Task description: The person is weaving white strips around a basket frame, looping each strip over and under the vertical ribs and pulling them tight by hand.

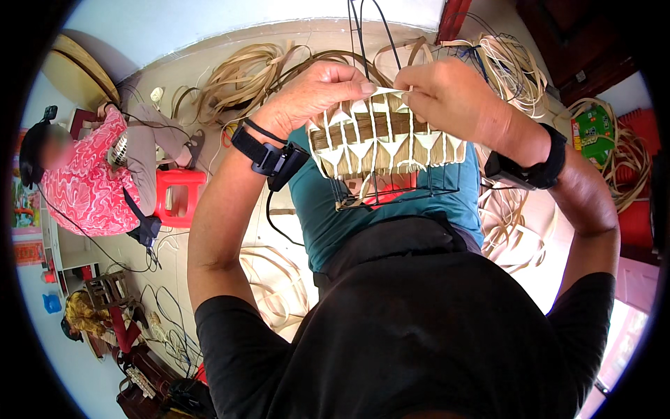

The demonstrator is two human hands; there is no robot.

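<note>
Across my lap rests a black wire frame (399, 200), its upper part covered in a woven panel (399, 126) of tan and brown strands crossed by cream strips with triangular folds. At the panel's far edge, a flat cream strip (385, 91) shows between my fingertips. My left hand (315, 96) is closed, thumb and forefinger pinching at the strip's left end. Closed in a similar pinch, my right hand (455, 99) meets it from the right. Its other fingers curl under and are partly hidden. Thin wire loops rise beyond the panel, between both hands.
Coils of tan strips (241, 77) lie on the floor ahead, with another bundle (513, 66) at far right. Loose strips (276, 279) spread beside my legs. A red stool (180, 197) stands left, near a seated person in a pink patterned top (91, 178). Another person (87, 313) sits farther back.
</note>
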